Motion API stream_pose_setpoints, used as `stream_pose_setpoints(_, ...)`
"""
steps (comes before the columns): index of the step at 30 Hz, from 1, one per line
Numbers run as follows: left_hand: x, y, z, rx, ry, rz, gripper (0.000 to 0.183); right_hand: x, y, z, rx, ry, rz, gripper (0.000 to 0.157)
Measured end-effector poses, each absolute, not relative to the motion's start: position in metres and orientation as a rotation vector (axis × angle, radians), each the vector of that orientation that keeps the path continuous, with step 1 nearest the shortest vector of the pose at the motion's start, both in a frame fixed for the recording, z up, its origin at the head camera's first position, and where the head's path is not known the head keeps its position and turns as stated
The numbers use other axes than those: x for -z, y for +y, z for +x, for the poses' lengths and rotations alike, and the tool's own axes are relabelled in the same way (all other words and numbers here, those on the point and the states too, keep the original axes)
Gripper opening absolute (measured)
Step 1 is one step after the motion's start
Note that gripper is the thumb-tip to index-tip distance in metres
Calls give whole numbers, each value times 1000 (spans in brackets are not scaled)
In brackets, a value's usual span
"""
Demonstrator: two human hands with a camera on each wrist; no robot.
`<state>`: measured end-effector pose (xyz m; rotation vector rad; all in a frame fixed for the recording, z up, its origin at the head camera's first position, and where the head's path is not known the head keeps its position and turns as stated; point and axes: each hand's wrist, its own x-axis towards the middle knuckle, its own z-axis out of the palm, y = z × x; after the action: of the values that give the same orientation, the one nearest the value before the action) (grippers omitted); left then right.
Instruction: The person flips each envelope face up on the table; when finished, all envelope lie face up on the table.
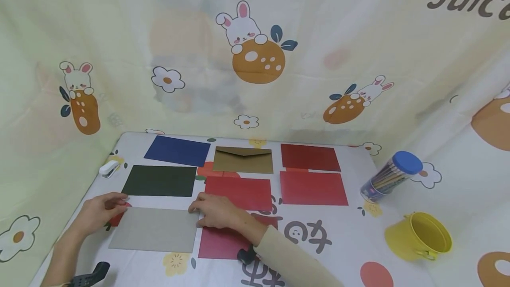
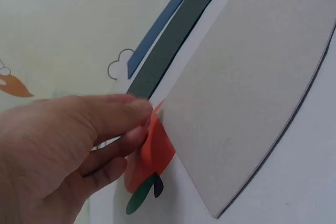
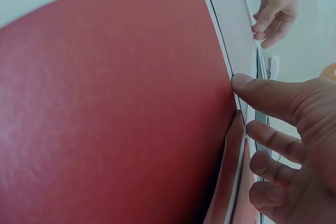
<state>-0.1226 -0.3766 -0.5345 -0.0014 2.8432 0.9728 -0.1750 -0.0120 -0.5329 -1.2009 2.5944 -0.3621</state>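
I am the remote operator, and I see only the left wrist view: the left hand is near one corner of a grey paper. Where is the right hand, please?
Observer: In the head view, the right hand is at the upper right corner of the grey paper.
Operator: Thank you. And what lies directly to the right of the blue paper?
Observer: A brown envelope, with its flap side facing up.
Operator: I understand. Is there also some bucket, which my view does not show?
Observer: Yes, a yellow bucket stands at the right side of the head view.
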Motion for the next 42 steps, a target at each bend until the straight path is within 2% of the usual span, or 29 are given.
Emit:
stream_pose_setpoints(24,520,-381,-120,-904,2780,-96,43,537,-16,-177,368,2637,-1185,46)
stream_pose_setpoints(34,524,-387,-111,-1293,2701,44,42,536,-15,-177,382,2635,-1168,47)
stream_pose_setpoints(42,512,-394,-106,-1455,2646,23,48,536,-15,-178,368,2643,-1183,46)
